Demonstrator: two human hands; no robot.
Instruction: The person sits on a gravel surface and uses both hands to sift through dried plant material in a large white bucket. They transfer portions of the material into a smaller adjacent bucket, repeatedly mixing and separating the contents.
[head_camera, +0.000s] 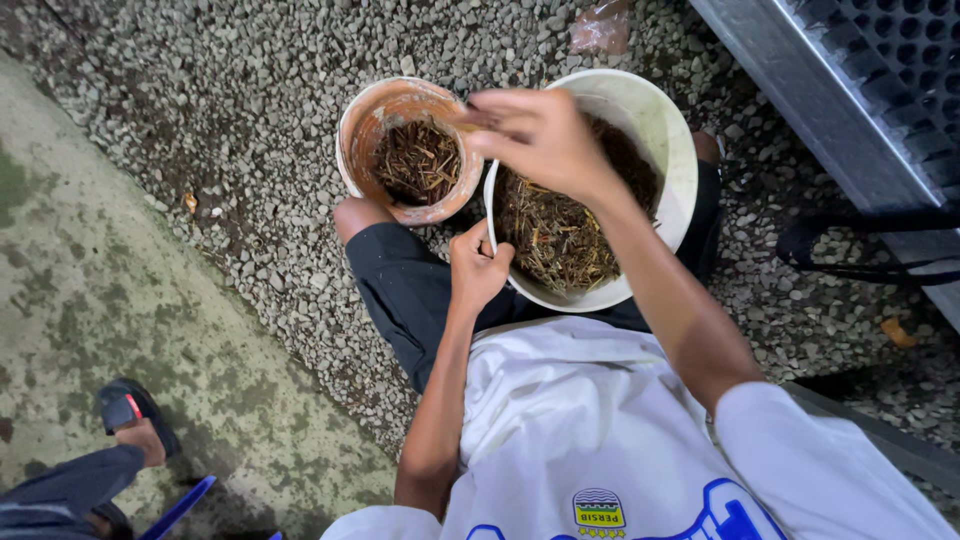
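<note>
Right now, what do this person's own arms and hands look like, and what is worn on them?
Both hands are bare: no gloves, rings, watch or bracelets show on the left hand or the right hand. The forearms are uncovered too. The white shirt has short sleeves ending around the elbows, with blue lettering and a small round badge on the front. Dark shorts cover the legs below.

Two pots of dry plant bits on gravel

Small orange-stained pot (410, 150) upright, touching the larger white bucket (665, 140), both part-filled.
</note>
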